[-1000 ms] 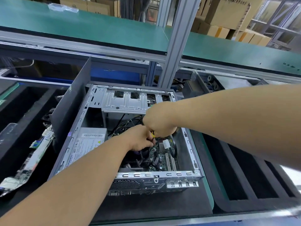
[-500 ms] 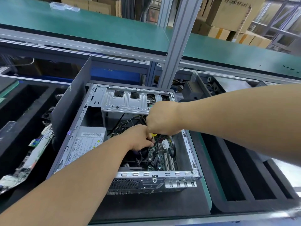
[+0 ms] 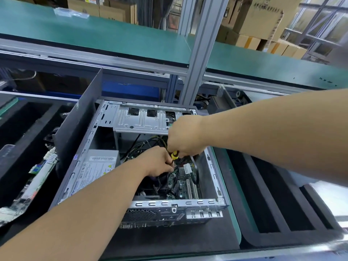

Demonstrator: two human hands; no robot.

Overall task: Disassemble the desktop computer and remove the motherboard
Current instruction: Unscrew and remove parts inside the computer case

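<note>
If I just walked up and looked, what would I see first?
First you would see the two bare arms reaching into the open computer case in the middle of the bench. The right hand grips a yellow-handled screwdriver above the green motherboard, and the left hand is curled just beside its shaft. A grey power supply lies in the case's left side.
</note>
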